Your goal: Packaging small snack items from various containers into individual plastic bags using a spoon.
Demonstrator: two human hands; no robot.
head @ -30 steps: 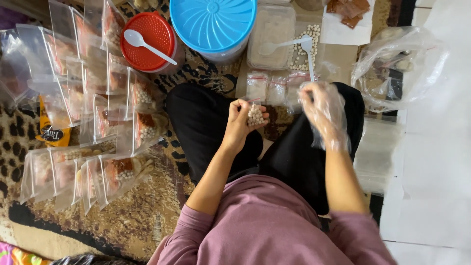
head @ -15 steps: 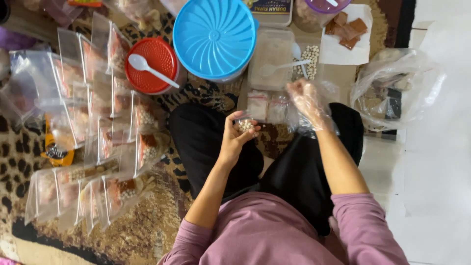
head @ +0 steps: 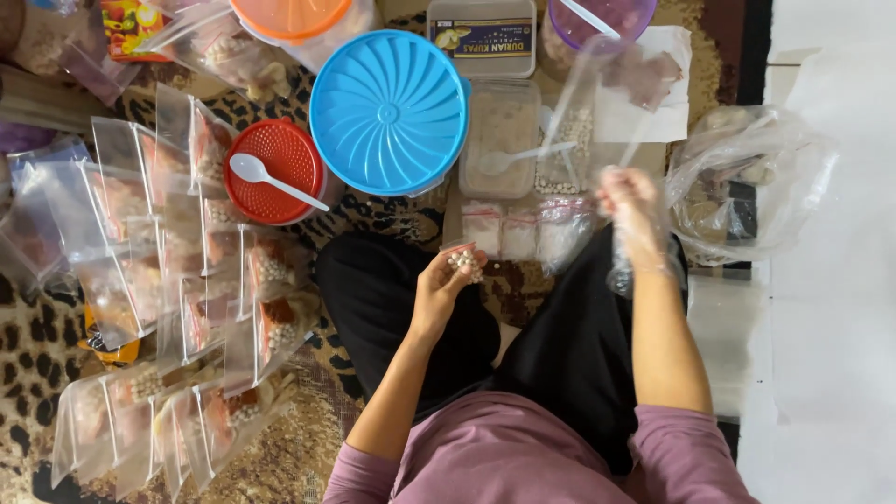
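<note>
My left hand (head: pixel 441 287) is closed around a small clear zip bag of round white balls (head: pixel 464 260), held above my black-trousered lap. My right hand (head: pixel 635 217), inside a loose clear plastic glove, is raised to the right and pinches a large empty clear bag (head: pixel 583 103) that hangs up over the containers. Below that bag sit three small filled zip bags (head: pixel 523 231) in a row. Behind them stands a clear rectangular tub (head: pixel 501 137) with a white spoon (head: pixel 523 157) resting on it, next to a heap of white balls (head: pixel 571 140).
A big blue lid (head: pixel 389 111) and a red lidded tub with a white spoon (head: pixel 273 172) stand ahead. Several filled clear packets (head: pixel 187 308) overlap on the patterned rug at left. A crumpled clear bag (head: pixel 747 182) lies right, by white floor. More tubs line the back.
The view has shifted so the containers sit lower in frame. My right hand moved right and lifted a large clear bag. My left hand kept hold of the small bag of balls.
</note>
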